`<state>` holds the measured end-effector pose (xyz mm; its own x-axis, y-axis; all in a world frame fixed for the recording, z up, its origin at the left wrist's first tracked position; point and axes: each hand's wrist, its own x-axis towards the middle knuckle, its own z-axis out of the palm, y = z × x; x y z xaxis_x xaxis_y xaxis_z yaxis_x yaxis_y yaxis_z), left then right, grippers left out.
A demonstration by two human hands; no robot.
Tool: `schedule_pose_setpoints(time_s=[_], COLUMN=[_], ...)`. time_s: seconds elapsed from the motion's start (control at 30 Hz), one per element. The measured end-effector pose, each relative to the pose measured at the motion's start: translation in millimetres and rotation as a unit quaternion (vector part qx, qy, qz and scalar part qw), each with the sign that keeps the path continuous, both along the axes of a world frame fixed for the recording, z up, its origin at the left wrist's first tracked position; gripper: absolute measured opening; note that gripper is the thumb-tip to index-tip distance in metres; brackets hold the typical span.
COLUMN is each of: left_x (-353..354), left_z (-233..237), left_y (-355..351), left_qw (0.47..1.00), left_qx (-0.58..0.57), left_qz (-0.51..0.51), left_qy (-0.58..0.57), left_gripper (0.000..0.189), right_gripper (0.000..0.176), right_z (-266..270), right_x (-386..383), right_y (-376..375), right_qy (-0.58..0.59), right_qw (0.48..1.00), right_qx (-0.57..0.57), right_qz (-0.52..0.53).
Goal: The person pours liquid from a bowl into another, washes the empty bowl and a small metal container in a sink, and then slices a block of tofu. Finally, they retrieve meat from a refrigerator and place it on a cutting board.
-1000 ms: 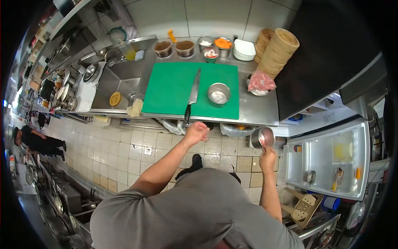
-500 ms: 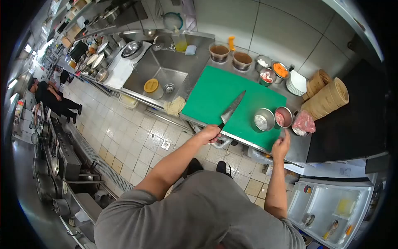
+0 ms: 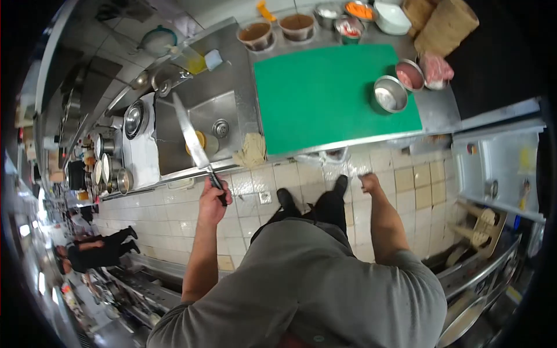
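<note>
My left hand (image 3: 213, 201) is closed around the black handle of a kitchen knife (image 3: 187, 129). The blade points up and away over the sink (image 3: 232, 110), in front of a yellow-lidded container (image 3: 210, 142). My right hand (image 3: 369, 183) hangs low above the floor, fingers curled, with nothing visible in it. A green cutting board (image 3: 325, 98) lies on the counter beyond both hands. On its right part stands a metal bowl (image 3: 390, 94), nearly touching a second metal bowl (image 3: 409, 75) with pink contents. Bagged pink meat (image 3: 436, 68) sits beside them.
A crumpled cloth (image 3: 252, 149) hangs at the sink's front corner. Tubs of brown liquid (image 3: 256, 36), a bowl of orange pieces (image 3: 360, 10) and white dishes (image 3: 392, 18) line the back. An open fridge drawer (image 3: 499, 168) juts out right. Another person (image 3: 98, 249) stands far left.
My left hand has lifted the knife off the board and swung it left over the sink. My right hand has dropped away from the bowls. The view has turned left.
</note>
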<state>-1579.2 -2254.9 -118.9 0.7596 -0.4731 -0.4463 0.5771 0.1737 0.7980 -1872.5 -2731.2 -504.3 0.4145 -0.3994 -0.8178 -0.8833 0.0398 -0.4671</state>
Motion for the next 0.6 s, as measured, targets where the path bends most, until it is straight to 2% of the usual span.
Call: schedule_pose_setpoints(time_s=[0.07, 0.13, 0.2, 0.27, 0.33, 0.37, 0.4, 0.47, 0.6], left_x=[4.5, 8.9, 8.0, 1.6, -6.5, -10.0, -9.9, -17.0, -12.6], left_z=[9.9, 8.9, -1.5, 0.4, 2.0, 4.0, 5.4, 9.8, 14.0], left_y=[13.7, 20.5, 15.8, 17.5, 19.5, 21.7, 22.5, 27.6, 29.4], left_qw=[0.999, 0.999, 0.999, 0.997, 0.997, 0.997, 0.997, 0.995, 0.996], left_qx=[0.011, 0.009, 0.002, 0.006, 0.003, -0.002, 0.001, 0.035, 0.038], left_qz=[0.026, 0.024, 0.036, 0.057, 0.055, 0.048, 0.05, 0.062, 0.056], left_qy=[0.03, 0.036, 0.033, 0.047, 0.049, 0.068, 0.064, 0.064, 0.061], left_gripper=[0.039, 0.038, 0.037, 0.038, 0.039, 0.039, 0.039, 0.04, 0.039], right_gripper=[0.053, 0.059, 0.065, 0.068, 0.06, 0.056, 0.056, 0.054, 0.055], right_z=[32.9, -19.2, -1.2, -40.5, -11.6, 52.1, 38.0, 7.4, 45.6], right_x=[36.3, 77.2, 133.7, 178.7, 206.0, 213.6, 214.9, 204.3, 176.9], right_y=[32.3, 64.9, 82.7, 99.6, 110.0, 109.2, 111.7, 119.6, 118.6], right_qy=[-0.04, -0.109, -0.086, -0.075, 0.014, 0.06, 0.056, 0.057, 0.097], right_qw=[0.992, 0.984, 0.987, 0.973, 0.973, 0.973, 0.974, 0.937, 0.941], right_qx=[-0.058, -0.136, -0.135, -0.219, -0.231, -0.222, -0.219, -0.343, -0.32], right_qz=[0.101, 0.032, -0.025, 0.017, -0.015, 0.03, 0.032, 0.002, -0.046])
